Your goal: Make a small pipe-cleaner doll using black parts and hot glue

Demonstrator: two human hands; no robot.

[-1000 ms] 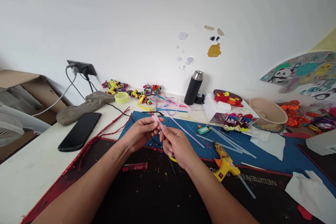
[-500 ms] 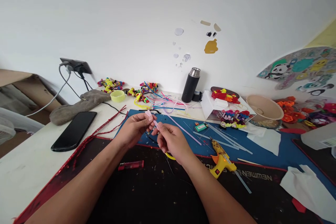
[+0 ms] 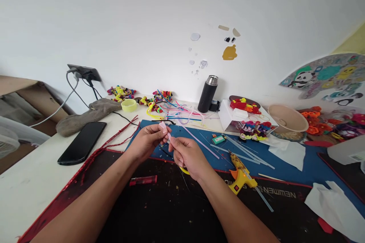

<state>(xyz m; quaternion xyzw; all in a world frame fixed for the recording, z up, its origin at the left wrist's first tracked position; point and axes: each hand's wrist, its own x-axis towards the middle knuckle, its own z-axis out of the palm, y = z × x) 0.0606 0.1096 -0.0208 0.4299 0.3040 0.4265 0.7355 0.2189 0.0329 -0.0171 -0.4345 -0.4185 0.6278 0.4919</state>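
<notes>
Between my hands is a small pale pink piece [image 3: 162, 125], too small to make out in detail. My left hand [image 3: 148, 139] pinches it near its upper end, and my right hand [image 3: 186, 154] pinches its lower end, the fingertips of both hands almost touching. Both hands are over the blue mat [image 3: 209, 150]. A long pale purple strip [image 3: 199, 141] lies just beyond my right hand. Under that hand a yellow curved thing [image 3: 184, 171] shows in part. A red tool [image 3: 143, 180] rests on the black mat [image 3: 159, 212] below my left hand.
A yellow glue gun [image 3: 241, 176] lies right of my right arm, near clear glue sticks [image 3: 246, 150]. Behind stand a black flask [image 3: 207, 95] and a white box [image 3: 226, 115]. A black phone [image 3: 81, 143] and red stems [image 3: 95, 153] are at the left.
The whole view has shifted slightly, with things appearing a little lower. My hands keep their pinch on the pale pink piece, with the fingers slightly moved.
</notes>
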